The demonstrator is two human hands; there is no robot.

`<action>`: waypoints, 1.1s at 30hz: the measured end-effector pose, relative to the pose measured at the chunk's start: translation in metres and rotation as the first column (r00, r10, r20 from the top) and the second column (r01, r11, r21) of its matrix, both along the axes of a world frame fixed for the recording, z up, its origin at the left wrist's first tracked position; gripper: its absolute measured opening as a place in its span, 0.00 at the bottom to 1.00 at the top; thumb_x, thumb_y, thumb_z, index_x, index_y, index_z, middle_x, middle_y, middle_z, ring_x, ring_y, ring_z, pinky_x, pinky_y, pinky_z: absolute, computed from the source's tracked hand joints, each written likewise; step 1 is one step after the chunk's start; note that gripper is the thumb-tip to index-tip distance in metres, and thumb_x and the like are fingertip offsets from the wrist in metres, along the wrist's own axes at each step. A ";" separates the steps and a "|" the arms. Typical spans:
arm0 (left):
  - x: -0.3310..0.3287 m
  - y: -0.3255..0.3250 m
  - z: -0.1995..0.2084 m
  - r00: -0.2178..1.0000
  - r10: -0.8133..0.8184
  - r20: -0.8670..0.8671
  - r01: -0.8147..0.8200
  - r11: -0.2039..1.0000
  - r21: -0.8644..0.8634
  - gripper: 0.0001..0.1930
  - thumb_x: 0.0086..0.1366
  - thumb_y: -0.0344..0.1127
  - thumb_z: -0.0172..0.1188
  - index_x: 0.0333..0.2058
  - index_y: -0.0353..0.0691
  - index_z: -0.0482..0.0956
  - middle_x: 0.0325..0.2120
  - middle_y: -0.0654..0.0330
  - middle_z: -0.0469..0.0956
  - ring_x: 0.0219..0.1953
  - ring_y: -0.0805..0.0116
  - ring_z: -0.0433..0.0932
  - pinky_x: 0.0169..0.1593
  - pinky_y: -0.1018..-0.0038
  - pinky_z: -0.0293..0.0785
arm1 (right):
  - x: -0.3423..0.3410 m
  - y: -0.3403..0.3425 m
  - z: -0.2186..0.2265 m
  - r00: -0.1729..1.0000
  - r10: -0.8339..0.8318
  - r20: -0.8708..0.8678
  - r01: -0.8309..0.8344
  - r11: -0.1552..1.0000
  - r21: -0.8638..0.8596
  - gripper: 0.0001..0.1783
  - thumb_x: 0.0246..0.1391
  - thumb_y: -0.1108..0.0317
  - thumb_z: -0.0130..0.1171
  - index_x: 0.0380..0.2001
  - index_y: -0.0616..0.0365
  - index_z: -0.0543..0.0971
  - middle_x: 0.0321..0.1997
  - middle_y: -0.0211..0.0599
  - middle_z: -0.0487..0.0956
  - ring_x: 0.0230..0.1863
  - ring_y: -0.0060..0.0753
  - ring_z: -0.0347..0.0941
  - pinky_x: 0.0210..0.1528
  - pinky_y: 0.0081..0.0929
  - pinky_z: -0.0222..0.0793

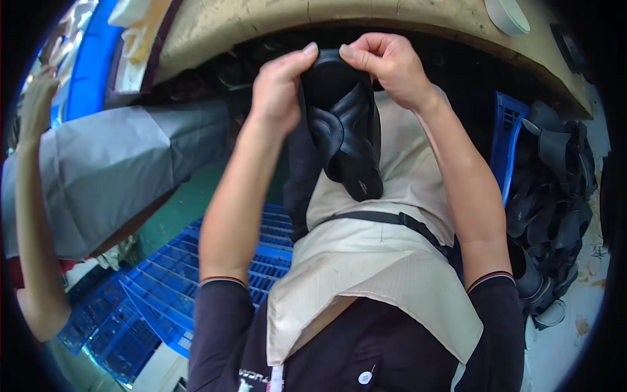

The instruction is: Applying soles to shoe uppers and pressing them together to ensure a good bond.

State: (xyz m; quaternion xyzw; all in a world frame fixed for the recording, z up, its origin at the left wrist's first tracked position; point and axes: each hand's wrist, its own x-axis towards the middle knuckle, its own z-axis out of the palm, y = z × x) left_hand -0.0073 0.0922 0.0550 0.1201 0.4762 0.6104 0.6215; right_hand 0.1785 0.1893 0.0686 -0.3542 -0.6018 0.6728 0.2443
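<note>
Tan bench [228, 29], both hands [277, 91] [395, 68] turned inward, fingers [309, 49] apparently pinching black sandal [349, 130]

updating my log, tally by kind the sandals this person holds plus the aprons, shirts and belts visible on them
Black sandal, held by left hand and right hand: 1
Beige apron: 1
Dark shirt: 1
Black belt: 1
Total: 4

The apron [379, 268] is bright, but it is dark under the near edge of the table [274, 16]. That edge looks bent. The shoe [346, 130] shines softly. The view's corners are black.
</note>
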 end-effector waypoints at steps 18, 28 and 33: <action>0.062 -0.024 0.008 0.927 -0.094 -0.363 0.071 0.995 -0.075 0.20 0.74 0.48 0.58 0.38 0.33 0.83 0.33 0.62 0.83 0.29 0.76 0.78 0.37 0.81 0.73 | 0.002 -0.002 -0.038 0.998 -0.046 -0.042 0.051 0.991 0.121 0.34 0.62 0.52 0.64 0.07 0.56 0.65 0.11 0.16 0.56 0.16 0.16 0.48 0.18 0.21 0.48; 0.047 -0.046 -0.010 0.970 -0.047 -0.240 0.023 0.995 -0.102 0.30 0.77 0.58 0.48 0.49 0.32 0.80 0.42 0.54 0.85 0.40 0.66 0.85 0.43 0.74 0.80 | 0.017 -0.019 -0.045 0.993 0.003 0.114 0.000 1.000 -0.026 0.37 0.66 0.48 0.61 0.08 0.59 0.66 0.12 0.18 0.56 0.17 0.18 0.48 0.19 0.23 0.53; 0.054 -0.053 -0.022 0.985 -0.016 -0.171 0.000 0.996 -0.090 0.29 0.76 0.59 0.49 0.48 0.33 0.81 0.41 0.55 0.85 0.40 0.66 0.85 0.44 0.74 0.80 | 0.008 -0.029 -0.071 1.000 0.000 0.007 0.000 0.999 -0.033 0.35 0.66 0.50 0.60 0.09 0.60 0.67 0.12 0.18 0.58 0.17 0.18 0.49 0.20 0.22 0.54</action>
